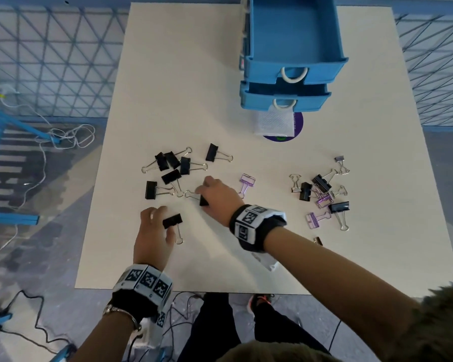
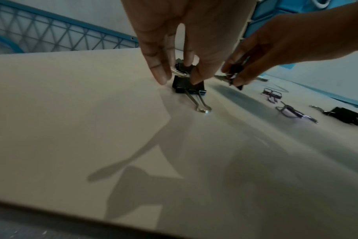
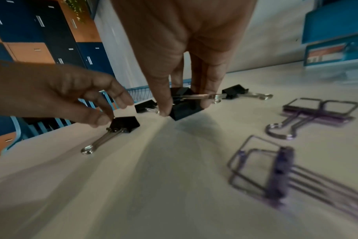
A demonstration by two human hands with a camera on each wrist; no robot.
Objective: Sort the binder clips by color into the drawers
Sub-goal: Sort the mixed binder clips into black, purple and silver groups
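On the pale table [image 1: 183, 82], my left hand [image 1: 165, 222] pinches a black binder clip [image 1: 174, 220] by its body; that clip lies on the surface with its wire handles toward me. Just right of it, my right hand [image 1: 206, 197] pinches another black clip [image 1: 204, 201] between thumb and fingers, low on the table. The right wrist view shows this grip [image 3: 186, 108] clearly, with my left hand's fingertips [image 3: 104, 119] on the first clip [image 3: 124, 124]. More black clips [image 1: 171, 163] lie behind the hands. A purple clip [image 1: 246, 182] lies right of my right hand.
A blue drawer unit stands at the back right, its top drawer [image 1: 296, 61] pulled open and the drawer below [image 1: 283, 99] partly open. A mixed heap of black, purple and silver clips [image 1: 321, 190] lies at the right. A white packet [image 1: 273, 124] lies in front of the drawers.
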